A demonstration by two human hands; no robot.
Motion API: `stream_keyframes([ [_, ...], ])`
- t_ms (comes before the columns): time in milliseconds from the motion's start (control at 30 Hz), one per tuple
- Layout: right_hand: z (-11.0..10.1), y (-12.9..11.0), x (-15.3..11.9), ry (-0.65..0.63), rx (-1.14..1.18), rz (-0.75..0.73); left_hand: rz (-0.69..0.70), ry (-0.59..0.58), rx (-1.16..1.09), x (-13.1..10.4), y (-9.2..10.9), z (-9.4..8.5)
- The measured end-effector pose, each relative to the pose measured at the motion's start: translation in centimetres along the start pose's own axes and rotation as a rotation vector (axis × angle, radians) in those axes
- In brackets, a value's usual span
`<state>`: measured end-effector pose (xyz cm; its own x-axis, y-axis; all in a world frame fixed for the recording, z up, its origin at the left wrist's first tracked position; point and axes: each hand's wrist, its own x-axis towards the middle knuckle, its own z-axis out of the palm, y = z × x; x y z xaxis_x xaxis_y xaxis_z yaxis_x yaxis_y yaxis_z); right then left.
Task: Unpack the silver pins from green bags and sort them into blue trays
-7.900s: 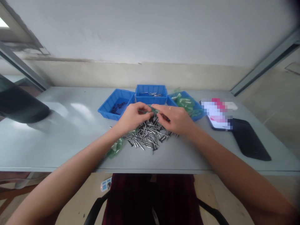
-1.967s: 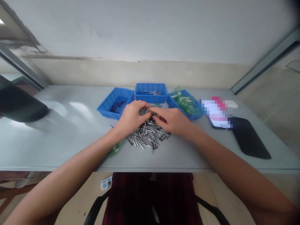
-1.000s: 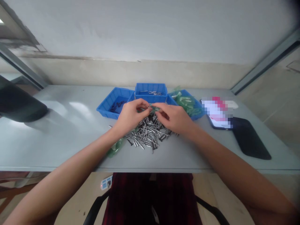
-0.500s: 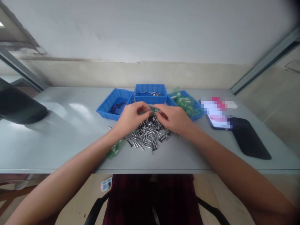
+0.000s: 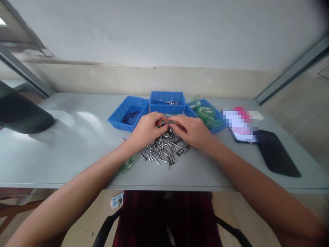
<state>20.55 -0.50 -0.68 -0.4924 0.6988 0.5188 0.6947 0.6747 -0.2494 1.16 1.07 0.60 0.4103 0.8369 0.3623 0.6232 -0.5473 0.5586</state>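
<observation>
Both hands meet above a heap of thin silver metal pins and dark screw-like pieces [image 5: 163, 149] on the table. My left hand [image 5: 150, 128] is closed, thumb and fingers pinched at the heap's far side. Facing it, my right hand [image 5: 190, 128] is pinched too, its fingertips touching or nearly touching the left ones. Green clear plastic [image 5: 171, 115], which looks like a small bag, shows at the fingertips; the fingers cover most of it. Beside my left forearm lies another green plastic bag [image 5: 128, 164], partly hidden.
Behind the hands stand a left blue bin [image 5: 117, 118] with dark pieces, a middle blue bin [image 5: 167, 109] with silver pins, and a right blue bin [image 5: 218, 128] with filled green bags. A lit phone [image 5: 238, 128] and black case [image 5: 277, 154] lie right; a dark cylinder [image 5: 23, 109] stands left.
The view has shifted slightly. My fingertips have drawn closer together, and less of the green plastic shows between them.
</observation>
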Motion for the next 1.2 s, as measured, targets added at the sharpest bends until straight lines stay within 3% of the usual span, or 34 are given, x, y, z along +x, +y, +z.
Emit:
stream_keyframes([
  [167, -0.1, 0.3, 0.1, 0.052, -0.024, -0.022, -0.021, -0.030, -0.091, -0.1, -0.2, 0.2],
  [367, 0.0, 0.5, 0.3, 0.062, -0.015, 0.010, -0.039, -0.062, -0.051, -0.1, 0.0, 0.2],
  [567, 0.0, 0.5, 0.4, -0.034, 0.005, 0.062, -0.017, -0.007, -0.063, 0.0, -0.3, 0.3],
  [767, -0.3, 0.4, 0.7, -0.015, 0.279, 0.151, -0.005, 0.026, -0.088, 0.1, -0.6, 0.3],
  [933, -0.7, 0.5, 0.8, -0.092, 0.569, 0.226, 0.028, 0.052, -0.096, 0.2, -0.5, 0.1],
  [1067, -1.0, 0.6, 0.9, -0.156, 0.695, 0.287, 0.039, 0.059, -0.082, 0.2, -0.5, 0.2],
  [1200, -1.1, 0.7, 1.0, -0.143, 0.765, 0.329, 0.022, 0.046, -0.084, 0.1, -0.3, 0.2],
])
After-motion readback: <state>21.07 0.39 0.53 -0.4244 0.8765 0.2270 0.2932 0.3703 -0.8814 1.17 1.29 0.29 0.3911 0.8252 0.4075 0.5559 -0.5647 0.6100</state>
